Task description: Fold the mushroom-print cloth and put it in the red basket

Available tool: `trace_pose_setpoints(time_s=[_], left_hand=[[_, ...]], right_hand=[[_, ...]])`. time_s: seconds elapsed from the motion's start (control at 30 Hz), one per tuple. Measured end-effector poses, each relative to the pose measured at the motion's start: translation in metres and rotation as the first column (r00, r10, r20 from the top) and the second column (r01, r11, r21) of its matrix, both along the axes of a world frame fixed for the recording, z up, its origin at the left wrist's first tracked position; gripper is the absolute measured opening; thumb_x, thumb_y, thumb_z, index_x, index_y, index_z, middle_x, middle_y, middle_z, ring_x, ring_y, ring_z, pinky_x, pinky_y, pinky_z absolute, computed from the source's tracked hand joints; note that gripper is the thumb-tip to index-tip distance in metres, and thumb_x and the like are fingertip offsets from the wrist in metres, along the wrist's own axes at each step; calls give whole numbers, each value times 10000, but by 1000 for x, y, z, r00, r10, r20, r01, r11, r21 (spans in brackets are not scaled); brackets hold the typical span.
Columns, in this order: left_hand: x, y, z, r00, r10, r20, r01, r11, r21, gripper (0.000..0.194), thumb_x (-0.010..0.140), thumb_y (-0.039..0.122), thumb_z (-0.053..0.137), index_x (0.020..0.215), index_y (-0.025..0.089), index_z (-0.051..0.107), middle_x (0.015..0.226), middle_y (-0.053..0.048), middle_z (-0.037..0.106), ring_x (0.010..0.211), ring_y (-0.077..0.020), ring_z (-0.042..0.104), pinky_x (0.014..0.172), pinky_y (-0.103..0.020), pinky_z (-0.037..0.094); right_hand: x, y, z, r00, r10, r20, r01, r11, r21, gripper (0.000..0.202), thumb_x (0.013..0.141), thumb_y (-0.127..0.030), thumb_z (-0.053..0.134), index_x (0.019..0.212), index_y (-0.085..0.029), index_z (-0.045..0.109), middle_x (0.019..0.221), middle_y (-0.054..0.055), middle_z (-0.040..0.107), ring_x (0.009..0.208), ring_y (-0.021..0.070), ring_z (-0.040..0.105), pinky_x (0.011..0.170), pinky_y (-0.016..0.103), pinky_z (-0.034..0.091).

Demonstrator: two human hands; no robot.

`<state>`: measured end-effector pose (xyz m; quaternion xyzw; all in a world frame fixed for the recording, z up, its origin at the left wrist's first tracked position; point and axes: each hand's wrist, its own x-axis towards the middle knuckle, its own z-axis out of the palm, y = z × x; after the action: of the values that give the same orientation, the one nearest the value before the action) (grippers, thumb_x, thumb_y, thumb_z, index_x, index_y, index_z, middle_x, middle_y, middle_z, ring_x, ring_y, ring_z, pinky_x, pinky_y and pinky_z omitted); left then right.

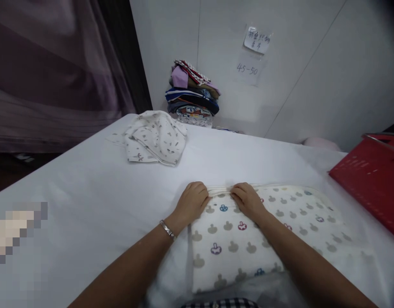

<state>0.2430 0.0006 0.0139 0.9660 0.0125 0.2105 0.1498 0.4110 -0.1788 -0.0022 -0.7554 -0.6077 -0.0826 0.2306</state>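
A cream cloth point(227, 237) with mushroom prints in grey, blue, red and purple lies folded on the white-covered table in front of me. At its far left corner my left hand point(192, 200) is closed on the folded edge. A short way to the right along that same far edge, my right hand point(247, 199) pinches the layers too. Several layers show between the two hands. The cloth's right part spreads out flat past my right forearm.
A crumpled white printed cloth point(156, 137) sits at the table's far left. Behind the table rises a stack of folded textiles point(193, 92) against the wall. A red bin point(370, 175) stands on the right. Handwritten notes point(256, 40) hang on the wall.
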Motion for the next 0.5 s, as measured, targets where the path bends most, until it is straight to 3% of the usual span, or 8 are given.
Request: trace_pose_setpoints(time_s=[0.3, 0.5], left_hand=[[-1, 0, -4, 1000, -17, 13, 17, 1000, -2, 231, 906, 244, 400, 741, 165, 541, 824, -58, 548, 859, -182, 481, 793, -350, 398], [1, -1, -7, 1000, 28, 5, -27, 997, -71, 137, 870, 223, 470, 758, 169, 530, 807, -44, 540, 839, -181, 473, 751, -332, 389]], right_hand=[[-3, -2, 3, 1000, 16, 4, -16, 1000, 20, 128, 886, -186, 445, 898, -183, 572, 924, 85, 587, 868, 204, 508, 783, 360, 409], [-1, -2, 0, 999, -36, 12, 35, 999, 1, 150, 884, -207, 471, 1000, -173, 559, 927, 80, 589, 884, 200, 517, 822, 364, 377]])
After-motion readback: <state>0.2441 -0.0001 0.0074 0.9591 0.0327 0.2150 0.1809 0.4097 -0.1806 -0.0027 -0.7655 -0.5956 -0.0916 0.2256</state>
